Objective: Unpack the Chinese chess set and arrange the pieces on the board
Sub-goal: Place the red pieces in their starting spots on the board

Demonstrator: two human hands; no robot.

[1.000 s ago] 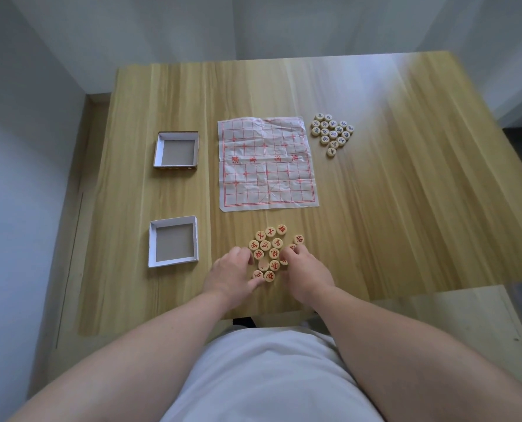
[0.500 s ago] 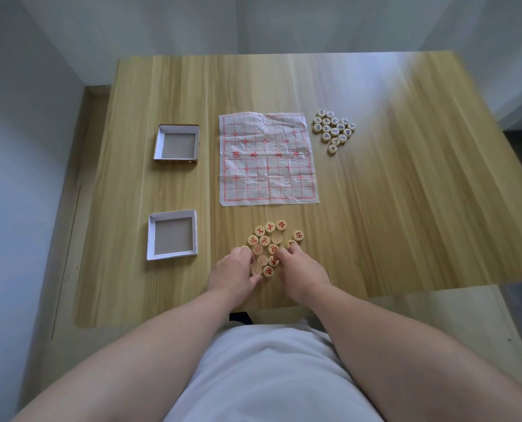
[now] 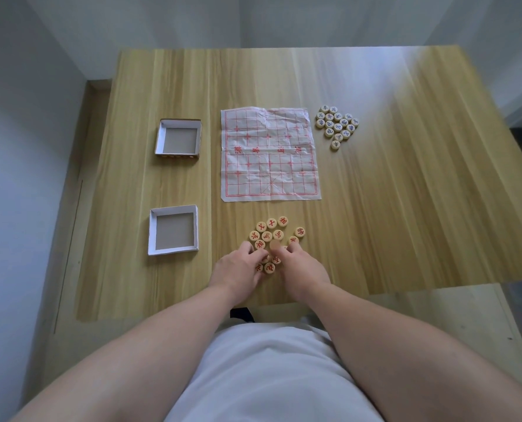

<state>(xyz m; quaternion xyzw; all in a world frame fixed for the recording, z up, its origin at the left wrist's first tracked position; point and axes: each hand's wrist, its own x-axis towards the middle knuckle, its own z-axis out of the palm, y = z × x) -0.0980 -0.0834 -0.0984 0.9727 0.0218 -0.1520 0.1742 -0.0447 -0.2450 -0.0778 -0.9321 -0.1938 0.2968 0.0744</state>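
Both hands sit deeper among the red pieces (image 3: 271,234) than 1 s ago. Left hand (image 3: 238,271) and right hand (image 3: 306,269) curl over them; cannot tell whether either holds 1. Turn the blank disc (image 3: 274,245) face-up first.

The board (image 3: 268,153) is a creased white paper sheet with a red grid and a row of red characters across its middle. It lies flat in the middle of the tabletop (image 3: 405,208).

The red pieces (image 3: 271,236) are pale wooden discs with red characters. They lie flat in a loose cluster just near of the board, mostly face up; one disc (image 3: 274,245) shows a blank face, and the nearest ones are partly hidden.

The blue pieces (image 3: 337,124) are matching discs with dark blue characters, packed face up beside the board's far right corner.

Two shallow white box halves sit open side up, left of the board: far box (image 3: 162,137) and near box (image 3: 153,231).
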